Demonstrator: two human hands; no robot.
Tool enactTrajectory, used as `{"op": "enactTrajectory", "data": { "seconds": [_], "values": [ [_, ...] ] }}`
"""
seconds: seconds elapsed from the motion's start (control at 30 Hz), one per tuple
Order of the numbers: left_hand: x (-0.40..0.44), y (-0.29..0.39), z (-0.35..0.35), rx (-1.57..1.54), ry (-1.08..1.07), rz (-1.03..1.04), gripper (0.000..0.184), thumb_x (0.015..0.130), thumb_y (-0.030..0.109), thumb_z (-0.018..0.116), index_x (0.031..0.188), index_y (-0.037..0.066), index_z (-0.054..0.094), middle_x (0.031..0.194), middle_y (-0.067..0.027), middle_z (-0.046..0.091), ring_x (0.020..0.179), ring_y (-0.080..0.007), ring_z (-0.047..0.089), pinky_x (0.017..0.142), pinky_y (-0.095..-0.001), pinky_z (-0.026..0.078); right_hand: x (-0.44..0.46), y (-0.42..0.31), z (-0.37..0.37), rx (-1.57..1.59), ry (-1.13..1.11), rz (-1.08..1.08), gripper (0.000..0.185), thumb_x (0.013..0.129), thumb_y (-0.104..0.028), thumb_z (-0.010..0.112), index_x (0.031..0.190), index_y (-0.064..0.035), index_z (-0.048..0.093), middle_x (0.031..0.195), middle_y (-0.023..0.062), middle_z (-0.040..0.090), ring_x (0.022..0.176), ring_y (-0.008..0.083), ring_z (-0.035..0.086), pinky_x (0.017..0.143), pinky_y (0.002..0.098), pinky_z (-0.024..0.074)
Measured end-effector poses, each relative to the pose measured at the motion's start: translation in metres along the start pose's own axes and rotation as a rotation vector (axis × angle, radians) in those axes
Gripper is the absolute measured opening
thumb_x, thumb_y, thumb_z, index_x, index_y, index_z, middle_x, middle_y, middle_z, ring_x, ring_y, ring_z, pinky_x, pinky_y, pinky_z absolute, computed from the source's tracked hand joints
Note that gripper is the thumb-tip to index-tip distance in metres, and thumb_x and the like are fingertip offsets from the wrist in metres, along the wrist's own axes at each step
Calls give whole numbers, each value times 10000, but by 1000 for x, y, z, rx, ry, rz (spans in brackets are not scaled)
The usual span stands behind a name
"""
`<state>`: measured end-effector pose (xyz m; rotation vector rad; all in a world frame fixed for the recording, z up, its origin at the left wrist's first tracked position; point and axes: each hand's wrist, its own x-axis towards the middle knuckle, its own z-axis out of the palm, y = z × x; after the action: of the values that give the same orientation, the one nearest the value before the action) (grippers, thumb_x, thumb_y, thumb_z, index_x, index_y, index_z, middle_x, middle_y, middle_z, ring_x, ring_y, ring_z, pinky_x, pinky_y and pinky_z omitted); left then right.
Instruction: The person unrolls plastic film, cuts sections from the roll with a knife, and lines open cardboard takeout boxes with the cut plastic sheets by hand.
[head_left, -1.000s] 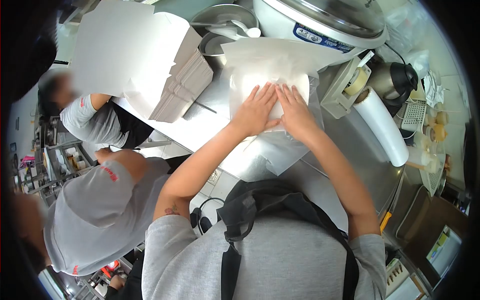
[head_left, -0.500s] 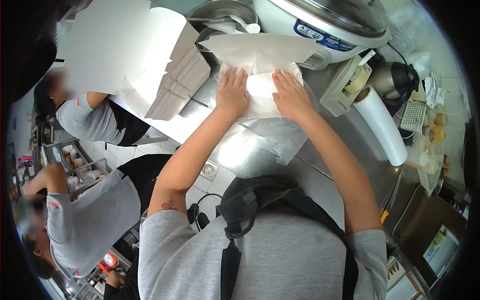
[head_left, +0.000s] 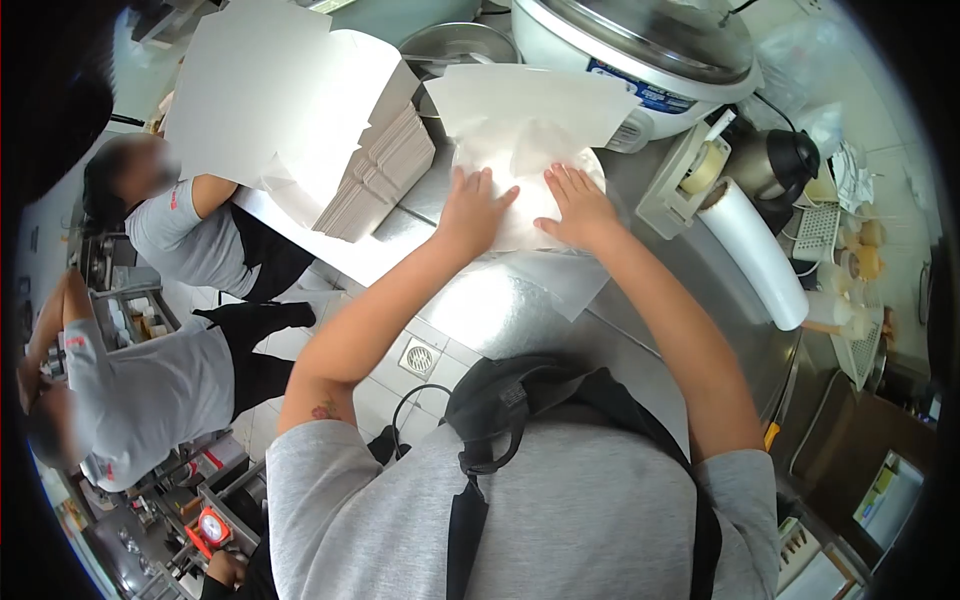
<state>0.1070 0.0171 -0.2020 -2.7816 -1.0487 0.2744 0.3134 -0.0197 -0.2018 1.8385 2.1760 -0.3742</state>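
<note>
An open white paper box (head_left: 535, 100) stands on the metal counter in front of me, its lid flap raised at the far side. Thin, see-through wrap or liner sheet (head_left: 530, 150) lies over its inside, and a loose part (head_left: 555, 280) hangs out toward me. My left hand (head_left: 475, 212) rests flat on the lined box's left part, fingers apart. On the right part my right hand (head_left: 580, 208) lies flat with its fingers spread. Neither hand grips anything. What lies under the lining I cannot make out.
Stacked white paper boxes (head_left: 385, 165) stand at the left. A rice cooker (head_left: 625, 70) is behind, with a metal bowl (head_left: 460, 42) beside it. A tape dispenser (head_left: 680, 185), a white roll (head_left: 760, 260) and a kettle (head_left: 770, 165) sit right. Two co-workers (head_left: 185, 225) are at the left.
Both hands have slid slightly toward me over the lining, and my left thumb has spread out. The co-workers at the left have shifted, and the view has moved a little.
</note>
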Motion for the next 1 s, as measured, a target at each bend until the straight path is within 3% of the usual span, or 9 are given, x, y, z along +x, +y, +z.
{"op": "enactTrajectory", "data": {
  "seconds": [0.13, 0.23, 0.37, 0.47, 0.67, 0.8, 0.83, 0.93, 1.0],
  "values": [
    [0, -6, 8, -116, 145, -56, 521, 839, 183, 605, 1356, 180, 545, 1275, -146, 551, 1217, -310, 501, 1068, -536, 297, -21, 3, 1, 184, 255, -44, 609, 903, -353, 590, 1426, -87, 425, 1503, 92, 379, 1392, 244, 332, 1163, 366, 259],
    [6, -16, -18, -341, 48, -132, 535, 760, 117, 672, 1282, 177, 571, 1243, -139, 541, 1200, -319, 487, 1046, -512, 315, -30, 3, -2, 433, 410, -79, 421, 834, -157, 655, 1247, -112, 589, 1332, 100, 528, 1249, 265, 472, 1052, 384, 398],
    [12, -13, -49, -242, 665, -185, 605, 684, 76, 725, 1252, 169, 541, 1271, -100, 482, 1235, -290, 439, 1040, -449, 332, -38, 2, -6, 600, 494, -34, 351, 759, -3, 666, 1086, -129, 655, 1208, 101, 562, 1150, 289, 514, 957, 399, 453],
    [36, -14, -52, -42, 655, -106, 617, 686, 109, 738, 1265, 152, 529, 1263, -97, 482, 1238, -277, 435, 1038, -441, 333, -34, -1, -13, 494, 823, -3, 423, 720, 52, 677, 1097, -135, 634, 1177, 95, 541, 1122, 312, 513, 940, 411, 459],
    [59, -16, -60, -22, 518, 180, 230, 752, 163, 687, 970, 103, 649, 1199, -85, 523, 1231, -261, 444, 1074, -449, 323, -21, -6, -43, 399, 1124, 57, 545, 713, 54, 682, 1206, -158, 582, 1114, 91, 554, 996, 285, 548, 856, 459, 465],
    [47, -13, -72, -89, 554, 387, 112, 760, 169, 668, 843, 100, 638, 1064, -66, 577, 1168, -259, 488, 1100, -482, 308, -10, 19, -20, 592, 819, 73, 363, 739, 40, 670, 1052, -142, 637, 983, 65, 593, 889, 257, 593, 835, 448, 466],
    [36, -13, -79, -99, 375, 406, 127, 761, 154, 658, 871, 97, 629, 986, -49, 601, 1108, -244, 525, 1091, -451, 349, -13, 24, -15, 606, 830, 25, 299, 748, 39, 664, 990, -134, 646, 951, 58, 597, 865, 251, 600, 829, 445, 466],
    [12, 0, -59, -266, 363, 444, 169, 735, 112, 667, 896, 95, 617, 950, -41, 607, 1053, -233, 546, 1021, -397, 425, -34, 29, -4, 783, 836, 30, 166, 754, 42, 653, 825, -106, 631, 954, 58, 589, 889, 264, 596, 824, 428, 460],
    [-14, 16, -53, -285, 273, 329, 222, 751, 118, 669, 968, 83, 632, 969, -57, 609, 1039, -237, 551, 971, -375, 455, -56, 30, 0, 795, 866, 9, 145, 751, 44, 649, 770, -94, 611, 994, 70, 575, 942, 281, 579, 827, 418, 455]
  ]
}}
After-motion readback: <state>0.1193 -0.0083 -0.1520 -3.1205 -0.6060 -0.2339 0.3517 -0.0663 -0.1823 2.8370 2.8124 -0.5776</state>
